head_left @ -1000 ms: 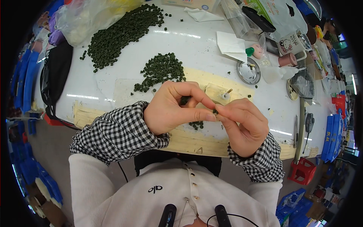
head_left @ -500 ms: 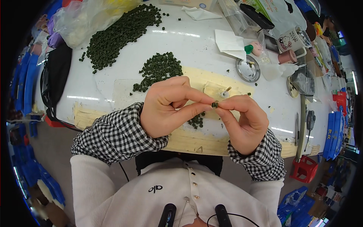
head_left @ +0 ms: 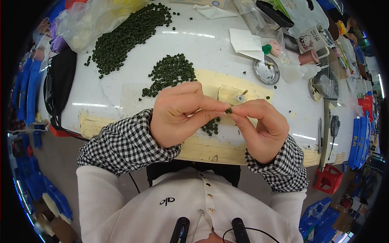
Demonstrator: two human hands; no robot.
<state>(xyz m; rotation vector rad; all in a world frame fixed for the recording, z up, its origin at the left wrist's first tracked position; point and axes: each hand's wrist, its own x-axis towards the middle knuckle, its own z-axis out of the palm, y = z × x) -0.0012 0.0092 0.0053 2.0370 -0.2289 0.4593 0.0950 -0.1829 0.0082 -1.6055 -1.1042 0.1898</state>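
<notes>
The left hand [head_left: 174,117] and right hand [head_left: 265,127] pinch one green piece [head_left: 228,110] between their fingertips, apparently working it; this seems to call for a light, steady hold. Close beyond the grip, a peg [head_left: 244,92] limits room. Left and nearer lies a half-hidden heap [head_left: 210,128]; farther left, a pile [head_left: 172,71].

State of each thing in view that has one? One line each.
Left hand: closed, pinching green piece
Right hand: closed, pinching same piece
Green piece: held between fingertips
Large green pile: loose, heaped
Middle green pile: loose, spread
Clear plastic bag: crumpled
Far white tissue: rumpled
</notes>
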